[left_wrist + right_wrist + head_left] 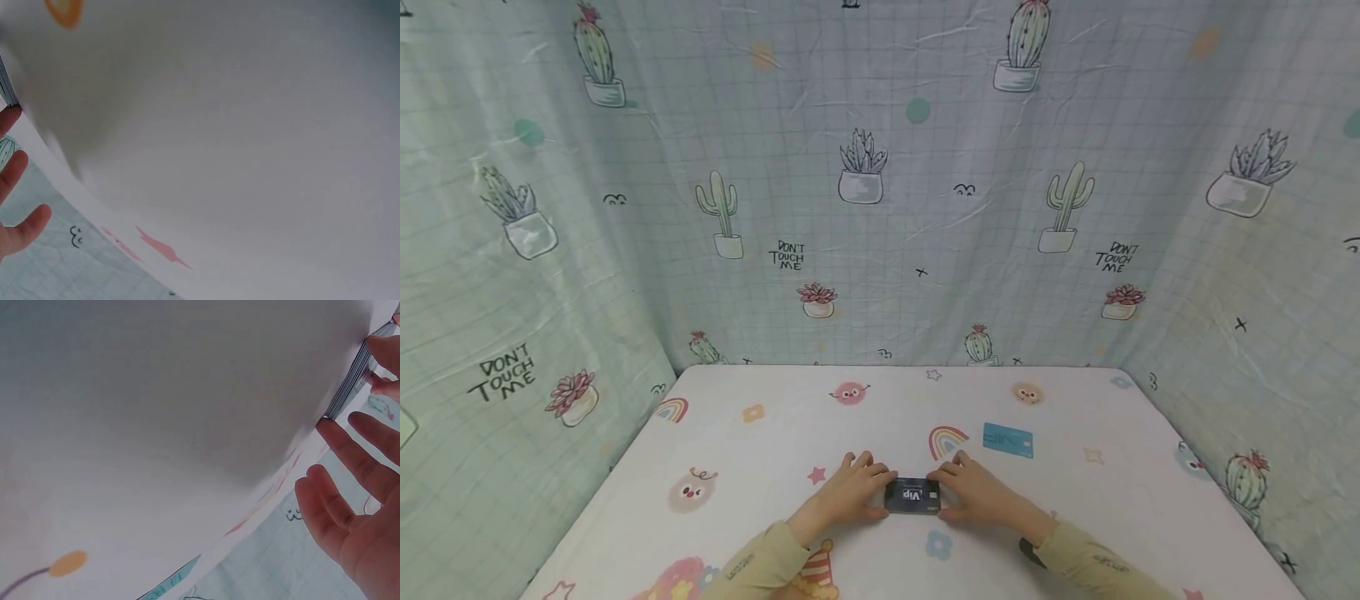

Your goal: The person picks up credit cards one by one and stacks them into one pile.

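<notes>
A stack of cards (912,496) lies on the table, its top card black with "Vip" in pale letters. My left hand (853,490) grips the left end, thumb at the near corner and a fingertip at the far one. At the right end my right hand (979,496) holds it the same way. Thin layered edges of the stack (347,384) show in the right wrist view, with the other fingers spread away from it. Only a sliver of the stack (7,86) and a few fingers appear at the left border of the left wrist view.
A blue card (1008,440) lies flat beyond my right hand. Part of a dark object (1030,552) shows beside the right sleeve (1086,560). The white table cover (760,442) carries printed drawings, and a cactus-patterned curtain (917,275) hangs around the back and sides.
</notes>
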`<state>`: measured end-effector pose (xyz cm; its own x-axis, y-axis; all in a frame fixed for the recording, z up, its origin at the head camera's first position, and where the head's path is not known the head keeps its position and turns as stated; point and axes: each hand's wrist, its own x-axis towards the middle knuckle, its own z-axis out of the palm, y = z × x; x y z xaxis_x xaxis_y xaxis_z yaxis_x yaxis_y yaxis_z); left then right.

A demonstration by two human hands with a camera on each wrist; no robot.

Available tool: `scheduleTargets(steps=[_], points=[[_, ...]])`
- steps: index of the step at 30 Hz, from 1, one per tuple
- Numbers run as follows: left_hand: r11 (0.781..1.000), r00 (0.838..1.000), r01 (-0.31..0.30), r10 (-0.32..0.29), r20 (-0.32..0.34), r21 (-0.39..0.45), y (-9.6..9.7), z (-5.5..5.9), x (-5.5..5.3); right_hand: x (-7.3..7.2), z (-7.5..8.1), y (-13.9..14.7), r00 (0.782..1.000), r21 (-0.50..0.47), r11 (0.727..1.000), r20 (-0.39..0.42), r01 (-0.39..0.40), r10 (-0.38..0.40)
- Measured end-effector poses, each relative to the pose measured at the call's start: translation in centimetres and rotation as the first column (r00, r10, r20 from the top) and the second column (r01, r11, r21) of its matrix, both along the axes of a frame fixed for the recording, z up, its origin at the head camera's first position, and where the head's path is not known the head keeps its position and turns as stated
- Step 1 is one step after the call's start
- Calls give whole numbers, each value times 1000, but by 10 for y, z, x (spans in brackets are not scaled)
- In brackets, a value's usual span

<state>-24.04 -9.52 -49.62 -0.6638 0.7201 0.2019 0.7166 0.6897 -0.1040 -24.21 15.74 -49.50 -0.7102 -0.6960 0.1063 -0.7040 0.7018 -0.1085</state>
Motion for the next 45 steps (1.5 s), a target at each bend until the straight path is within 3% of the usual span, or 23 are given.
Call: scheduleTargets(steps=[6, 19, 29, 35, 41, 45], points=[[1000, 999, -18, 18, 32, -8, 0, -2, -2, -1, 0, -1, 999, 4, 1000, 37, 18, -19], [1000, 998, -14, 13, 57, 10, -1, -4, -4, -1, -3, 1, 1000, -7, 1000, -6, 0, 0], [1000, 997, -8, 6, 71, 29, -2, -4, -3, 1, -3, 3, 998, -3, 999, 48, 44, -44], [999, 995, -6, 1, 98, 54, -3, -3, -1, 4, -4, 9, 998, 6, 999, 35, 47, -47], [997, 998, 24, -28, 56, 79, -3, -5, -2, 7, -3, 15, 997, -16, 998, 57, 60, -59], [993, 998, 62, -62, -8, 98, -3, -4, -2, 9, -3, 18, 994, -19, 997, 78, 78, -77]])
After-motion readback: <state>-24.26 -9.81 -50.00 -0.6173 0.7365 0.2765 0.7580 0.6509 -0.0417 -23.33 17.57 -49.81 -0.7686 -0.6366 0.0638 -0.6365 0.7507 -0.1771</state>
